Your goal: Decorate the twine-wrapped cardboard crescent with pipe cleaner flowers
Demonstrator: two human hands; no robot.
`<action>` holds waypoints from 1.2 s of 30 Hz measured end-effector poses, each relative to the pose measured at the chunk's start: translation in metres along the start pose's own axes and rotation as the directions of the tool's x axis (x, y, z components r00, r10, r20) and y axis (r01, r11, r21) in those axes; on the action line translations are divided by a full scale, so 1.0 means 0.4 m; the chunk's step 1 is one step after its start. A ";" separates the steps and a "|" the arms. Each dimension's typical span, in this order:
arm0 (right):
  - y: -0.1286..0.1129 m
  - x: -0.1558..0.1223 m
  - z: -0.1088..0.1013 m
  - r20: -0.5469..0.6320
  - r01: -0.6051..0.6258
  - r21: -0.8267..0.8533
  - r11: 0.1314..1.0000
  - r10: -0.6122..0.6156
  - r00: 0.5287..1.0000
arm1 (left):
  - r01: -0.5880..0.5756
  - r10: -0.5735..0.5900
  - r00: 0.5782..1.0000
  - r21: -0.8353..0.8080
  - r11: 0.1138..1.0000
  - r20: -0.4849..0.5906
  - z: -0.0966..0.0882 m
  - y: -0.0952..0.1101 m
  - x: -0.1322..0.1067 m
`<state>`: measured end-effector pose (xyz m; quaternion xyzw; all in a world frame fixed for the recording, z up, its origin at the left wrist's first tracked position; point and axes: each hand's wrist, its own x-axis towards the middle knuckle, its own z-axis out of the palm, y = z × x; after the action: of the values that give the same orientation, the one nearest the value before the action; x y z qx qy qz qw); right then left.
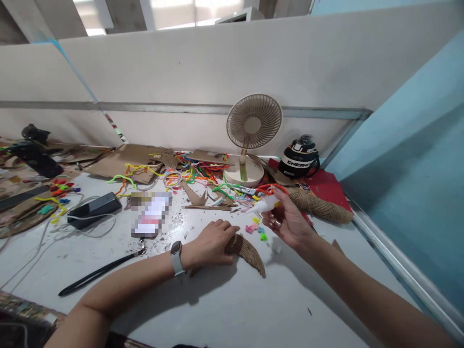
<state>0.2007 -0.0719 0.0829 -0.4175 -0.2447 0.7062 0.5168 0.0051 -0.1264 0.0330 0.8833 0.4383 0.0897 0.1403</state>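
A curved, crescent-like piece covered in brown twine point(250, 251) lies at the front middle of the white table. My left hand point(212, 241), with a watch on its wrist, rests over it with the fingers closed around its upper part, so much of the piece is hidden. To the right, my right hand point(286, 222) is raised above the table and closed on a small white glue bottle point(264, 205). The bottle tilts with its narrow nozzle pointing left. Below that nozzle, small pink, yellow, blue and green fuzzy bits point(255, 228) are scattered on the table.
Behind my hands stand a small fan point(253, 121) and a black jug point(299, 159). A twine roll point(319, 205) lies at right. Coloured pipe cleaners point(203, 169) and cardboard scraps point(195, 195) spread across the back. A phone point(152, 215) and a dark power bank point(94, 209) sit at left.
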 end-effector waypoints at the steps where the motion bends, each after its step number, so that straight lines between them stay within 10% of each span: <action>1: 0.001 0.005 -0.001 -0.012 0.000 -0.017 1.000 0.000 1.000 | 0.004 -0.004 1.000 0.010 1.000 0.010 -0.004 0.001 0.000; 16: 0.079 0.030 -0.068 0.046 0.059 -0.169 0.984 -0.052 0.998 | 0.161 -0.157 0.984 0.038 0.986 -0.085 -0.003 -0.055 -0.077; 29: 0.049 0.023 -0.080 0.142 0.351 -0.427 0.834 -0.321 0.936 | 0.139 -0.138 0.979 0.000 0.990 -0.153 0.035 -0.063 -0.082; 36: 0.083 0.017 -0.093 0.232 0.346 -0.643 0.683 -0.257 0.938 | 0.124 -0.124 0.980 -0.006 0.992 -0.153 0.044 -0.069 -0.079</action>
<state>0.2138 -0.0805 0.0350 -0.4855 -0.5804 0.4982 0.4232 -0.0297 -0.1387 0.0063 0.8450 0.5020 0.1477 0.1100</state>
